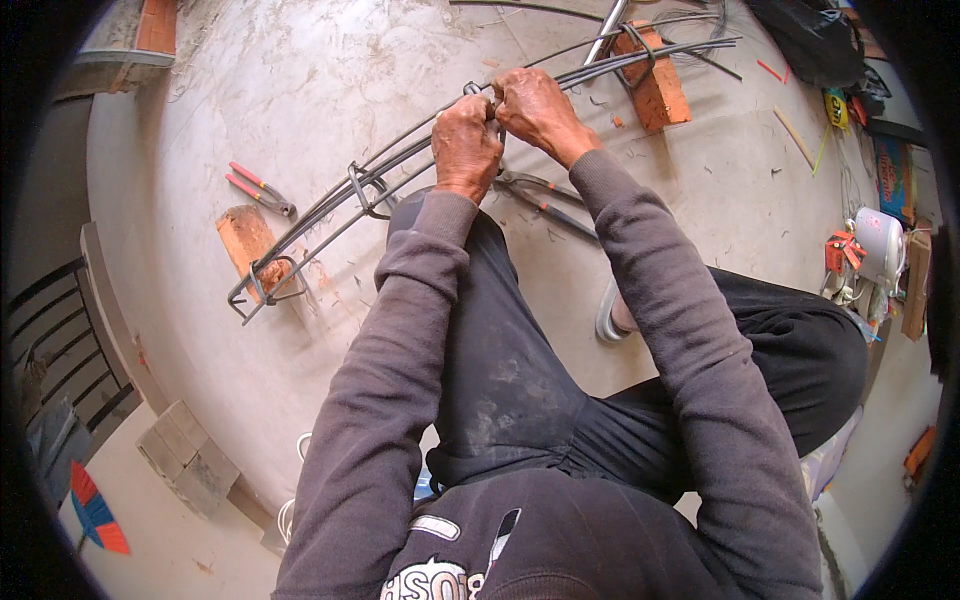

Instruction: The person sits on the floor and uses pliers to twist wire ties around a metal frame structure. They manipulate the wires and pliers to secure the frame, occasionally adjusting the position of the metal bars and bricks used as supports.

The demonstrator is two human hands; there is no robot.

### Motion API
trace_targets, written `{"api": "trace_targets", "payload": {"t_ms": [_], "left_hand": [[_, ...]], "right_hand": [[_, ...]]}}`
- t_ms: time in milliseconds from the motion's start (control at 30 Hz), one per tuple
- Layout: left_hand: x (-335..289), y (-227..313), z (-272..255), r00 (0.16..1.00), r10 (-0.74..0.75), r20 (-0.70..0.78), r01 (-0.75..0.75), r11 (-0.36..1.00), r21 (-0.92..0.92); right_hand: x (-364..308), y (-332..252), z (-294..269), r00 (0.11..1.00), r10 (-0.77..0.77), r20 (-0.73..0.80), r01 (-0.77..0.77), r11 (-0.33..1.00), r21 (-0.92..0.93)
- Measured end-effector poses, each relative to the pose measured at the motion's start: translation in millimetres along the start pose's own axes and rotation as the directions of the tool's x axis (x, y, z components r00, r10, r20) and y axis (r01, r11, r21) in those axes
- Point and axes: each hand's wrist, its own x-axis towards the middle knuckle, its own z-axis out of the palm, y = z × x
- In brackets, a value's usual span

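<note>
A long rebar cage (330,205) of thin steel bars with bent stirrups runs diagonally across the floor. At its middle, my left hand (467,148) is closed on a steel stirrup (472,89) around the bars. Beside it and nearly touching, my right hand (540,112) is closed on the same stirrup; the fingers hide much of the grip. One orange brick (245,240) lies under the cage's left end, and another brick (660,95) under its right end. Just below my hands lies a long-handled cutting tool (550,208), partly covered by my right sleeve.
Red-handled pincers (262,190) lie near the left brick. Loose bars (700,65) extend past the right brick, with wire scraps around. A black bag (810,45), a white appliance (880,245) and clutter line the right side. Grey blocks (187,455) stand at lower left.
</note>
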Motion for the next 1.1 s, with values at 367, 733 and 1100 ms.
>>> {"api": "trace_targets", "payload": {"t_ms": [367,733,1100], "left_hand": [[6,-2,-1,0.995,-0.085,0.045,0.088,0.995,-0.052],[16,-4,-4,0.984,-0.161,0.07,0.169,0.979,-0.113],[60,-7,-16,0.926,0.163,0.34,-0.218,0.967,0.129]], "right_hand": [[-16,0,14,0.977,0.204,-0.065,-0.188,0.963,0.193],[-24,-12,-2,0.819,0.432,0.378,-0.499,0.209,0.841],[-46,-21,2,0.813,0.405,0.418,-0.416,-0.098,0.904]]}}
